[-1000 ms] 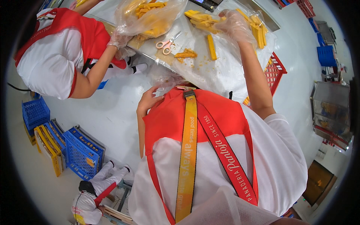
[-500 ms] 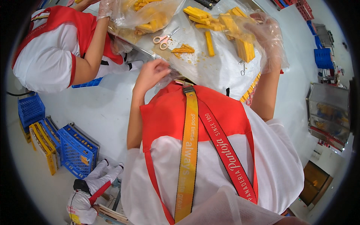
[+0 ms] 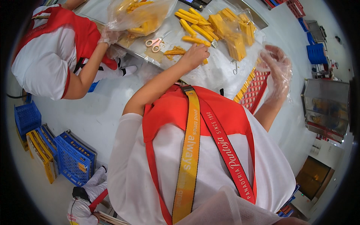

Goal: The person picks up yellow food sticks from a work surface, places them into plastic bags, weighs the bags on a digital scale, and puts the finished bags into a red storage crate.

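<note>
My bare left hand (image 3: 195,56) reaches over the white-covered table, fingers curled down on a yellow stick (image 3: 205,61) whose end shows beneath them. Just beyond lie several loose yellow sticks (image 3: 195,28) and stacked bundles of sticks (image 3: 236,48), partly under clear plastic film. My right hand (image 3: 276,67), in a loose clear plastic glove, hovers off the table's right side with its fingers bent but apart; nothing shows in it. Left of my left hand are a broken piece with crumbs (image 3: 174,51) and pink-handled scissors (image 3: 154,44).
A red crate (image 3: 257,88) with a row of yellow sticks stands close by my right forearm. At left a co-worker (image 3: 52,48) handles a clear bag of sticks (image 3: 144,20). Blue crates (image 3: 77,157) stand on the floor, where another person (image 3: 84,202) works.
My left hand has moved from the table's near edge onto the stick. My right hand has left the filmed bundles and drawn right and back. Several sticks now lie spread out.
</note>
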